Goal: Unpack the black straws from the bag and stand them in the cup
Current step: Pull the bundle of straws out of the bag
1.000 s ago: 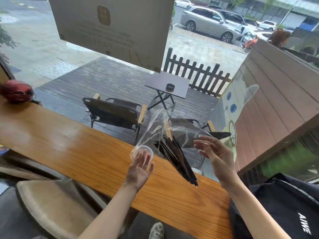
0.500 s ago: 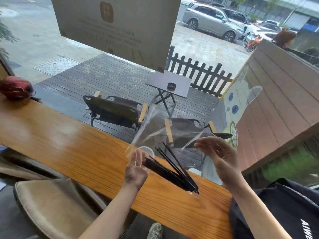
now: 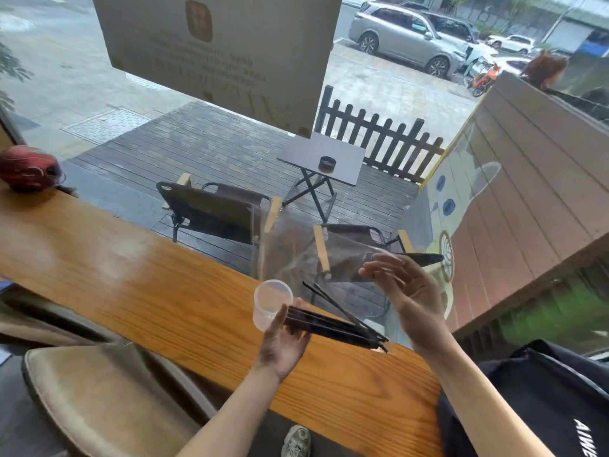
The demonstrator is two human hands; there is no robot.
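A wooden counter (image 3: 131, 291) runs along a window. One stool (image 3: 99, 400) sits below it at lower left, and one dark bag (image 3: 543, 407) lies at lower right.

One clear bag (image 3: 296, 255) hangs above the counter's far edge, held up at its top by the right hand (image 3: 408, 291). The right fingers (image 3: 379, 268) are spread and only loosely curved; the film appears to be pinched near the fingertips, though the exact contact cannot be told.

One bundle of straws (image 3: 333, 324) lies nearly level above the counter, its right ends bunched at the bag's lower corner. The left ends rest across the fingers (image 3: 296, 308) of the left hand (image 3: 283, 341), which is palm up and partly curled beneath them, supporting rather than clenching. Two or three straws angle up apart from the bundle. The total cannot be counted, as the straws overlap and blur.

One clear cup (image 3: 272, 303) is just beside the left fingertips, touching or nearly touching them, on their far side. It tilts with its mouth toward the camera. No straw is in it.

One red object (image 3: 28, 168) rests at the counter's far left end, well apart from both hands.
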